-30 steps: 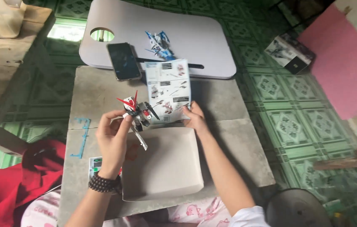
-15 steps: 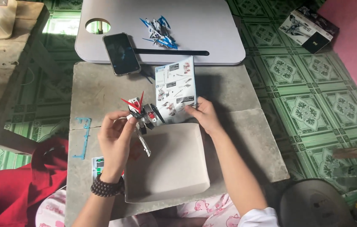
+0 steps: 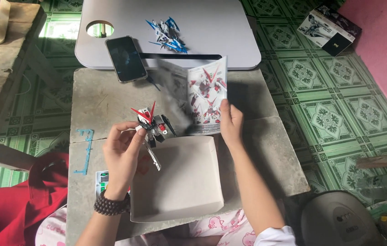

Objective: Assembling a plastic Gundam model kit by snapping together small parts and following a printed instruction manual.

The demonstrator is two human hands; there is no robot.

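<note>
My left hand (image 3: 121,150) holds a small red, white and black robot model (image 3: 151,128) upright above the grey stone slab (image 3: 107,100). A thin silver blade hangs from the model over the white box lid (image 3: 180,182). My right hand (image 3: 231,123) grips the edge of a printed instruction booklet (image 3: 202,93), which is mid-turn and partly blurred. A dark bead bracelet (image 3: 111,205) circles my left wrist.
A black phone (image 3: 126,58) and a blue-and-white robot model (image 3: 168,34) lie on the white lap table (image 3: 211,32) behind the slab. A light blue plastic runner (image 3: 84,150) and a sticker sheet (image 3: 102,182) lie at the left. A boxed kit (image 3: 329,28) sits on the green floor.
My right hand has flipped the booklet over to a page with red robot pictures. The view has shifted so the scene sits lower. The model stays in my left hand.
</note>
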